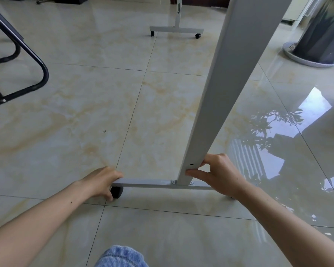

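two hands on the foot of a grey metal stand, low on the tiled floor.

the left hand [101,181] curls its fingers over the 9 o'clock end of the one base bar [148,184], just above one black caster [116,192], and the thumb is hidden. the right hand [221,175] pinches the lower end of the one upright post [228,89] between thumb and curled fingers, at 3 o'clock of the post, which joins the bar with two small screws [173,182]. at 12 o'clock, well apart, stands a second stand foot [176,29] with two casters. one black tube frame [27,74] is at 10 o'clock, one dark round column [320,35] at 2 o'clock, one denim knee [121,257] at 6 o'clock. no writing can be read.
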Motion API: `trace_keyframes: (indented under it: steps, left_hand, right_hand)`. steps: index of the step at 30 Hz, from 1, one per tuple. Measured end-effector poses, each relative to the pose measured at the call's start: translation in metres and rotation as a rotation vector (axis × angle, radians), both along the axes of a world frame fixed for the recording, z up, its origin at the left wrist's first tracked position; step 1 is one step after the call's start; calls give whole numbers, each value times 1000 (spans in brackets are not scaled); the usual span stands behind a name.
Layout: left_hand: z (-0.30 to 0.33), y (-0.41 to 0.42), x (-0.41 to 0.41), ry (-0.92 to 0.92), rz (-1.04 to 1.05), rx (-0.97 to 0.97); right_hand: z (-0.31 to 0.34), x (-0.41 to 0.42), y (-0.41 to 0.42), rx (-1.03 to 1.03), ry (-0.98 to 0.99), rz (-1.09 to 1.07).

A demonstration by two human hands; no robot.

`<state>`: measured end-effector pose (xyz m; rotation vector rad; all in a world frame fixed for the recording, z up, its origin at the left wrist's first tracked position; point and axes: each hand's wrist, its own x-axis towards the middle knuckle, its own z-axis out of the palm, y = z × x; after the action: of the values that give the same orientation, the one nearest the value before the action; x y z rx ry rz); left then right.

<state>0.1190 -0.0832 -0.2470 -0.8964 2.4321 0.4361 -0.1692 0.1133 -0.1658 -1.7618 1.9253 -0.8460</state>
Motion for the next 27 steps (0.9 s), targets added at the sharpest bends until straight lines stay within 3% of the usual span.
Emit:
trace_keyframes:
  steps: [5, 10, 16, 19, 22, 24, 27]
  left_hand:
    - [-1, 5, -9, -61, 41, -60]
    - [-15, 17, -8, 22, 69, -160]
    - [-15, 15, -7, 3, 73, -124]
    - [-9, 11, -3, 91, 135, -92]
    - [1, 9, 5, 177, 187, -87]
    - [8, 7, 8, 197, 197, -81]
    - [12, 8, 12, 179, 169, -142]
  right_hand:
    - [0, 2, 0, -20, 14, -5]
    - [0, 4, 1, -34, 24, -15]
    - [0, 2, 6, 4, -5, -24]
    - [-8, -13, 18, 118, 81, -66]
    - [-21, -40, 36, 320, 341, -191]
    - [-30, -58, 49, 472, 492, -280]
    - [-45, -75, 64, 632, 565, -333]
